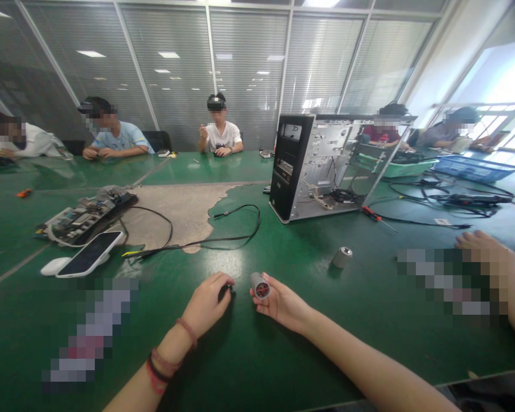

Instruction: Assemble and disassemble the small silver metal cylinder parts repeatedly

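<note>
My right hand (281, 302) is closed around a grey metal cylinder (260, 285), whose open end faces me and shows something reddish inside. Just left of it, my left hand (208, 297) pinches a small black part (225, 289); its exact shape is partly hidden by the fingers. A small gap separates the two hands above the green table (240, 355). Another short silver cylinder (341, 258) stands on the table, ahead and to the right of my right hand.
An open computer case (321, 166) stands ahead at right, with an orange screwdriver (372, 213) beside it. A phone (90, 252), a device assembly (90, 212) and black cable (249, 233) lie at left and centre. Another person's hand (484, 246) rests at right. Several people sit opposite.
</note>
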Demonstrator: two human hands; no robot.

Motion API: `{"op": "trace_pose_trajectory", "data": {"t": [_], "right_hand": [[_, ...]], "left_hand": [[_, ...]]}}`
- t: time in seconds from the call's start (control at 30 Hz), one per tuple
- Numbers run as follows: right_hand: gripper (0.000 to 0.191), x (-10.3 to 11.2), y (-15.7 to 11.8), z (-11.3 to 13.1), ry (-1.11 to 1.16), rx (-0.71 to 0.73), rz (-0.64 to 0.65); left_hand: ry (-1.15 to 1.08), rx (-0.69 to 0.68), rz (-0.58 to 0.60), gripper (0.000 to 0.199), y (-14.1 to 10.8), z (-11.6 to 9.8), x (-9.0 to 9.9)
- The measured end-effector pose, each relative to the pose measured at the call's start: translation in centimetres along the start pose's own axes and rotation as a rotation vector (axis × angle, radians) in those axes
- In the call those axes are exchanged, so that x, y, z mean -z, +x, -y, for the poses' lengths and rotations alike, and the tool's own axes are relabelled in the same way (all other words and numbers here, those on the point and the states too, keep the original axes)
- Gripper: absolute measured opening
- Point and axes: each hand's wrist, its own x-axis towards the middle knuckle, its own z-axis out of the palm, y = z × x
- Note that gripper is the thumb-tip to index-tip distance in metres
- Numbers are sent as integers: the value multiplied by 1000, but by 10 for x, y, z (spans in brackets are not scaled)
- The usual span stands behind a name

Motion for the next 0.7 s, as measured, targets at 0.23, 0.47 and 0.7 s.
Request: {"op": "trace_pose_trajectory", "data": {"t": [0.23,0.47,0.7], "right_hand": [[38,-1,-1,1,19,-11,-27],[39,-3,-1,-1,4,-8,-34],[29,-4,0,-5,-49,73,-40]], "left_hand": [[-2,2,0,14,-1,3,-2],[13,7,6,15,0,3,0],[22,6,21,16,-1,2,0]]}}
